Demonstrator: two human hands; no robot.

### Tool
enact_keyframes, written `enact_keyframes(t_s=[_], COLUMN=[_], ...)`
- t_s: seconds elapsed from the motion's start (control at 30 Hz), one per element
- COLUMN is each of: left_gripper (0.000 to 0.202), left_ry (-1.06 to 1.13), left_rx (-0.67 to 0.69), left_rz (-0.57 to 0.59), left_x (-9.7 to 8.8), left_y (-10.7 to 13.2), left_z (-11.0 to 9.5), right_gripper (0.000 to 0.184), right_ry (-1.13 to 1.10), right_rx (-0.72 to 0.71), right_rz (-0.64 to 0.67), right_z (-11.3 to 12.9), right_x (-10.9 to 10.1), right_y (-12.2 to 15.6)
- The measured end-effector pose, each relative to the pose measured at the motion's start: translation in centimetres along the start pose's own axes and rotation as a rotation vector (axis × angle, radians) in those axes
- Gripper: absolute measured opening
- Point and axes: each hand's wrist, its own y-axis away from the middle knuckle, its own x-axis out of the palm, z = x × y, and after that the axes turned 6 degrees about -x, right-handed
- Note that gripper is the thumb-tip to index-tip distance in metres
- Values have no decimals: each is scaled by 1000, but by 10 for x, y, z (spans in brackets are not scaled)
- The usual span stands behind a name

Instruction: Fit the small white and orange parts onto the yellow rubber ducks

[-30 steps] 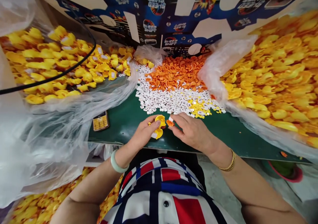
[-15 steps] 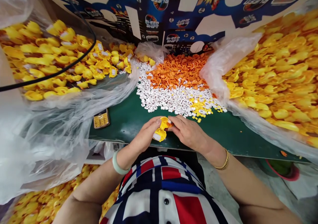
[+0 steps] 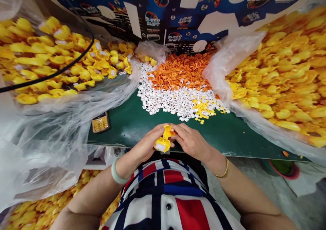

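Yellow rubber duck (image 3: 163, 143), one, gripped over the green table (image 3: 229, 135) by left hand (image 3: 147, 143) and right hand (image 3: 189, 142), both curled closed; white eye pieces (image 3: 168, 101) and orange beaks (image 3: 180, 72) piled within reach.

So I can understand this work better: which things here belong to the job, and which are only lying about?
Belonging to the job: left hand, right hand, yellow duck, orange beaks, white eye pieces, duck piles.

Lying about: phone, black cable, printed carton.
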Motion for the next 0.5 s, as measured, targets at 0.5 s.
enact_keyframes(t_s=[0.5], left_gripper=[63], left_ry=[39], left_rx=[-62], left_rz=[103], left_x=[4], left_y=[-22], left_z=[-18], right_gripper=[29], right_ry=[-71], right_rx=[328], right_rz=[-223], right_z=[-17], right_x=[-24], right_y=[32])
